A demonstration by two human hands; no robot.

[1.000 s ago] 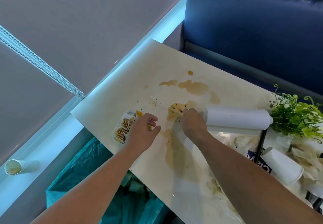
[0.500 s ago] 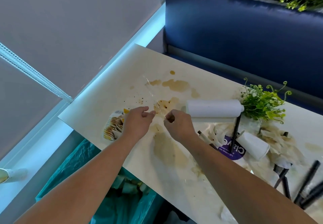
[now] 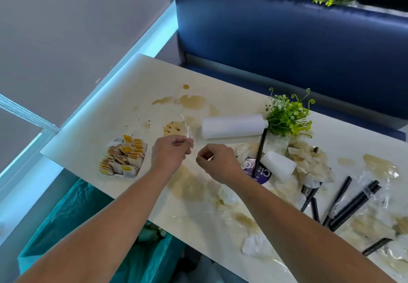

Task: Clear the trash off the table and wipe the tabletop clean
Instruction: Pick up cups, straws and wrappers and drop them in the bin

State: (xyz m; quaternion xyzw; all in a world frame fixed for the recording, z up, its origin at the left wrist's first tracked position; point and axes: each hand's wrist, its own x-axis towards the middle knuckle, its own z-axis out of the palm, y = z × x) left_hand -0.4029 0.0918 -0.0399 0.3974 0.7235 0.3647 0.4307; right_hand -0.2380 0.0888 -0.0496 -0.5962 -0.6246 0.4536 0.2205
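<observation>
Most of the trash is not yet cleared: over the table [image 3: 123,106], the left hand [image 3: 171,153] and right hand [image 3: 217,163] each close a pinching grip on a scrap of clear film [image 3: 187,131], held just above the surface. A paper cup [image 3: 278,164], black straws [image 3: 353,205] and crumpled tissues [image 3: 313,161] litter the three-to-four o'clock side; brown spills [image 3: 192,101] at twelve o'clock lie unwiped, by this view. A green bin bag [image 3: 66,216] waits below at seven o'clock.
</observation>
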